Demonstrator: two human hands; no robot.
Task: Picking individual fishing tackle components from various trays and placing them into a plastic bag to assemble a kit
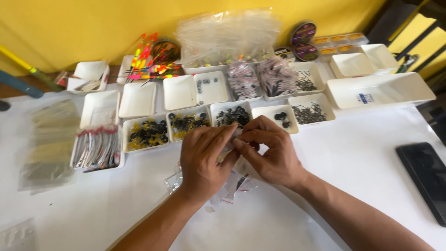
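Observation:
My left hand [203, 158] and my right hand [269, 151] meet over the middle of the white table [362, 158], fingertips pinched together on something small that the fingers hide. Under my hands lie several small clear plastic bags [234, 183] with red-edged seals. Just beyond my fingers stands a white tray of small black parts [232, 115], and a tray with a few black rings [281, 119] sits to its right.
Rows of white trays hold black and yellow beads [147, 132], hooks [310, 113], packets [96, 148] and bright floats [149, 62]. A pile of clear bags [227, 35] and line spools [304, 42] stand at the back. A dark phone [425, 179] lies right.

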